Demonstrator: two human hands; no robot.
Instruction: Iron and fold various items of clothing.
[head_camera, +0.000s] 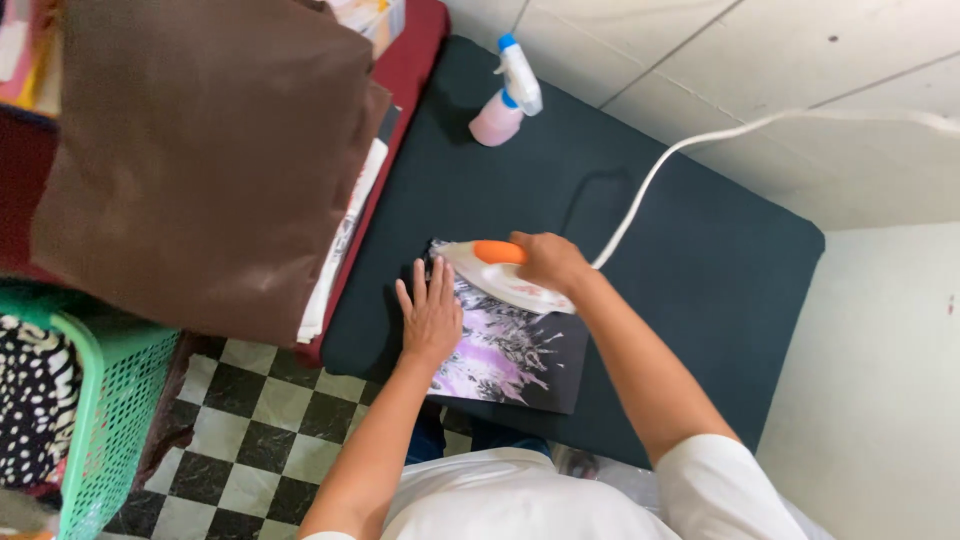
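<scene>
A folded black garment (520, 362) with a purple and white print lies on a dark ironing pad (690, 250). My left hand (431, 313) presses flat on the garment's left edge, fingers spread. My right hand (548, 262) grips the orange handle of a white iron (497, 276), which rests on the garment's upper part, its tip pointing left. The iron's white cord (690, 145) runs up and to the right across the pad and the floor.
A pink spray bottle (507, 95) with a white and blue trigger stands at the pad's far corner. A brown cloth (205, 150) hangs over a red surface at left. A green mesh basket (105, 420) holds dotted fabric. Checkered floor lies below.
</scene>
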